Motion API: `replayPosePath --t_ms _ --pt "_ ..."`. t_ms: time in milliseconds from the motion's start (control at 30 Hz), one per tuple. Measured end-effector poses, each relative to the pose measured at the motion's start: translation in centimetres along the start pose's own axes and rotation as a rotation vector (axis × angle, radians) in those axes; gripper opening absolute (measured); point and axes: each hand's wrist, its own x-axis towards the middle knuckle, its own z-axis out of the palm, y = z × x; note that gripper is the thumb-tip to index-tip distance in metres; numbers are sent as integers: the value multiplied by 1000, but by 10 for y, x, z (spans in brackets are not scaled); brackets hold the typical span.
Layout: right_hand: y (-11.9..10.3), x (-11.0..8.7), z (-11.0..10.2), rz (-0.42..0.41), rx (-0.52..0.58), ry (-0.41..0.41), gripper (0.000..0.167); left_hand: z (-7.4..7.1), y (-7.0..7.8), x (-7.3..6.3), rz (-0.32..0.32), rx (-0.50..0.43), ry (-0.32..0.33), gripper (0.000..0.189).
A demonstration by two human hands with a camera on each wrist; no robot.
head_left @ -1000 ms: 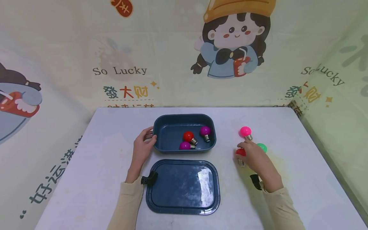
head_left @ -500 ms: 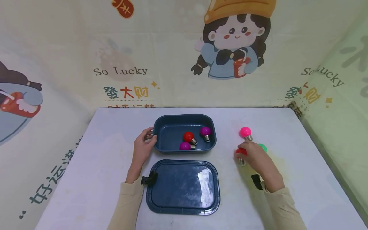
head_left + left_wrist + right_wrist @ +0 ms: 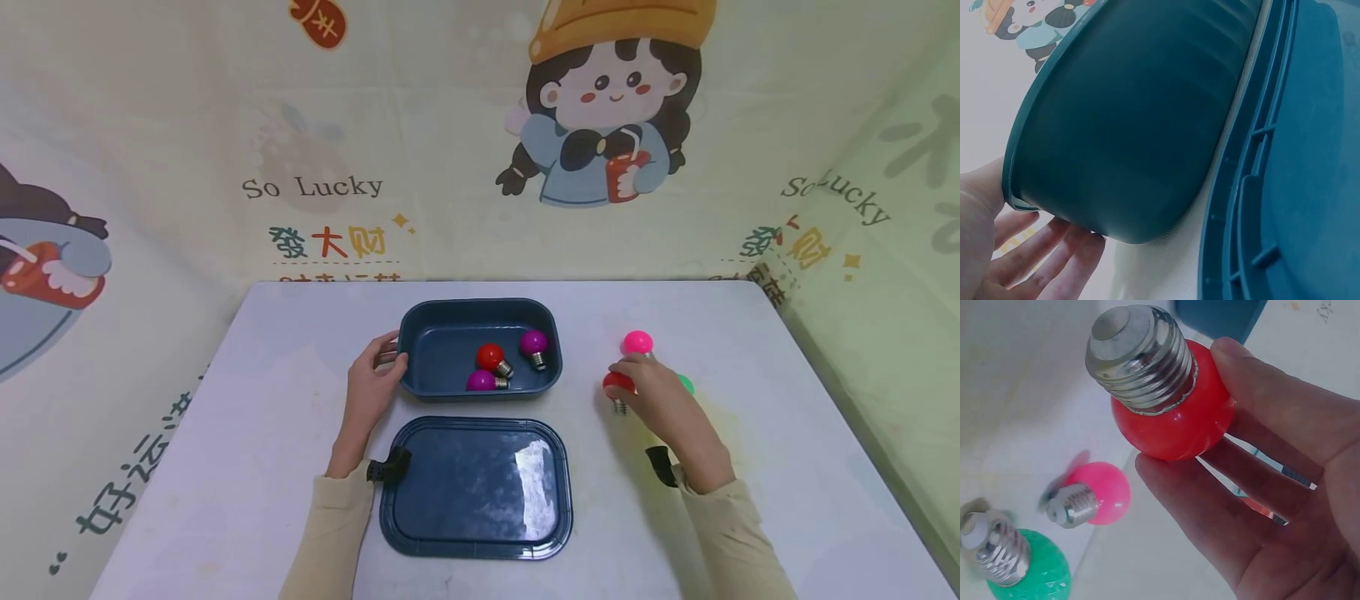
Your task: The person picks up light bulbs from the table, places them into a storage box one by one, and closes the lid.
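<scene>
My right hand (image 3: pixel 663 404) pinches a red light bulb (image 3: pixel 1175 419) by its round globe, between thumb and fingertips. The bulb's metal screw base points toward the wrist camera, and in the head view it hangs just above the table. With my left hand (image 3: pixel 372 383) I grip the left end of a dark blue box (image 3: pixel 427 387), thumb at the rim and fingers against the outer wall. Inside the box lie a red bulb (image 3: pixel 491 357) and two purple bulbs, one at the right (image 3: pixel 534 342) and one along the near wall (image 3: pixel 481 381).
A pink bulb (image 3: pixel 1107 494) and a green bulb (image 3: pixel 1035 569) lie on the table near my right hand, both partly hidden in the head view. The dark blue lid (image 3: pixel 465 492) lies flat in front of the box. A printed cloth hangs behind the table.
My right hand has lifted the red bulb off the table and moved slightly left and away from me. My left hand and the box have stayed in place.
</scene>
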Motion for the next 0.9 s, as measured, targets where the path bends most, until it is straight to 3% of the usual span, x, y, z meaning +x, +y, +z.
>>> replayPosePath --t_ms 533,900 --pt "-16 4 -9 -68 53 95 32 0 -1 1 1 0 1 42" --pt "-27 11 -12 -61 71 82 36 0 -1 1 -6 -5 1 41"
